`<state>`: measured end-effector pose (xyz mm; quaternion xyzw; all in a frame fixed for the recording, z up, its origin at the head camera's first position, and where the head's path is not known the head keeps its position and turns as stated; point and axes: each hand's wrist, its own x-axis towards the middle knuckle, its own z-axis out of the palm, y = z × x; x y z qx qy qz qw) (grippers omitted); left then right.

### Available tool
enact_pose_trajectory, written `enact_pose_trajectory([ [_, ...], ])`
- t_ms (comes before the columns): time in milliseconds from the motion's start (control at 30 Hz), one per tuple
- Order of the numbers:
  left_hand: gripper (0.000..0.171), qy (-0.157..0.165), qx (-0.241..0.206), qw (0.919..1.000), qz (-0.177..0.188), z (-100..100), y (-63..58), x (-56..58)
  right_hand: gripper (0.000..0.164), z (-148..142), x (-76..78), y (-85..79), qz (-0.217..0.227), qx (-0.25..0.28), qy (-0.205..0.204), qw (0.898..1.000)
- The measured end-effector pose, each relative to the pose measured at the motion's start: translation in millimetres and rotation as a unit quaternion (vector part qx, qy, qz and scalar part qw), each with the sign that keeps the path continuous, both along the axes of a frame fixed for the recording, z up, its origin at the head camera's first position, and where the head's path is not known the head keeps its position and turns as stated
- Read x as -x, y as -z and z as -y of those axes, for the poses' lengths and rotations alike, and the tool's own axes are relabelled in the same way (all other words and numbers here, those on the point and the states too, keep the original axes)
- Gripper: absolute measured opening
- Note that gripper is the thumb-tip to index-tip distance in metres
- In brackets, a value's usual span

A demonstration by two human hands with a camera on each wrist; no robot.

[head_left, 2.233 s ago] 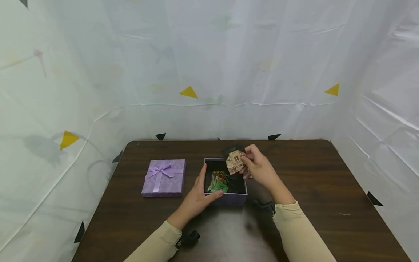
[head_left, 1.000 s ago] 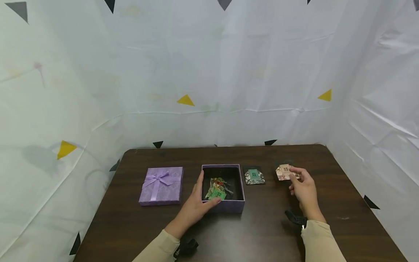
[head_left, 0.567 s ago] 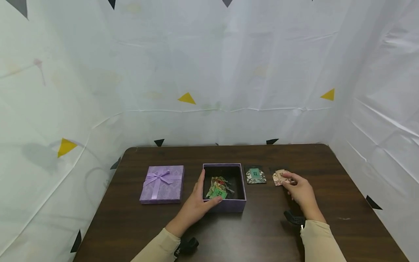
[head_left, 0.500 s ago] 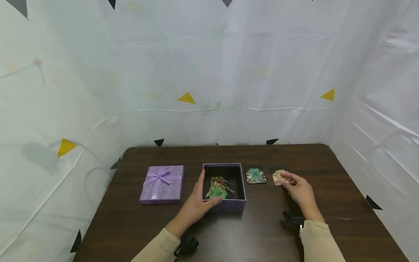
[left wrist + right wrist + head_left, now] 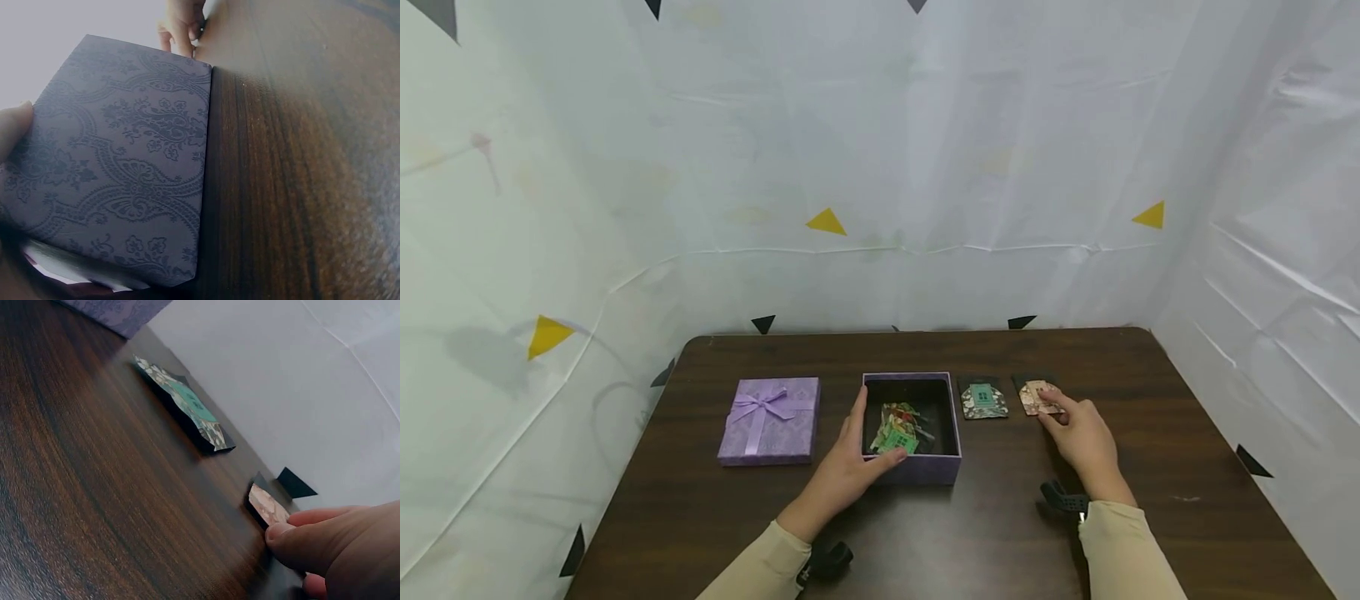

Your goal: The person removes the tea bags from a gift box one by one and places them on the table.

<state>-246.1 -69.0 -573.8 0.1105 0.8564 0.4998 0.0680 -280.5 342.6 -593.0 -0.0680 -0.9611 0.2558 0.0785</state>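
Note:
My left hand (image 5: 842, 471) holds the near left corner of an open purple gift box (image 5: 925, 471), its thumb over the front rim and its fingers along the left side. In the left wrist view the patterned box wall (image 5: 125, 156) fills much of the picture. Inside lie leafy printed pieces with a green house-shaped label (image 5: 898, 440). My right hand (image 5: 1086, 442) pinches the near right edge of a small flat packet with a beige window print (image 5: 1032, 398), low over the table. A similar packet with a teal window label (image 5: 982, 398) lies between it and the box.
A purple lid with a ribbon bow (image 5: 771, 421) sits left of the box on the dark wooden table (image 5: 1150, 500). White sheeting (image 5: 880, 167) with yellow and black triangles hangs behind and at both sides. Black straps circle both wrists.
My right hand has carried the beige packet out of the box area to the right, then eased it left beside the teal packet. My left hand stays on the box.

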Motion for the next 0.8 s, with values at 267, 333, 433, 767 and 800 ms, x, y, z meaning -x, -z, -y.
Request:
enact_pose_trajectory([
  [267,0.114,0.002,-0.004,1.0,0.001,0.2,-0.3,-0.5,0.045,-2.0,0.1,-1.2,0.005,0.032,0.005,0.999],
  [333,0.114,0.001,-0.004,1.0,0.0,0.2,-0.1,-0.3,0.044,-3.0,-0.7,-3.1,0.0,0.061,-0.002,0.998],
  [433,0.114,0.0,-0.003,1.0,0.0,0.3,0.2,-0.1,0.042,-4.8,-1.1,-5.5,-0.016,0.11,0.0,0.994],
  [767,0.114,-0.001,-0.001,1.0,0.0,-0.1,1.0,1.1,0.027,-0.5,-3.5,-2.7,-0.087,0.214,0.069,0.97],
  [800,0.115,0.0,0.0,1.0,-0.001,0.1,1.4,1.2,0.025,1.0,-4.5,-2.6,-0.095,0.221,0.073,0.968],
])
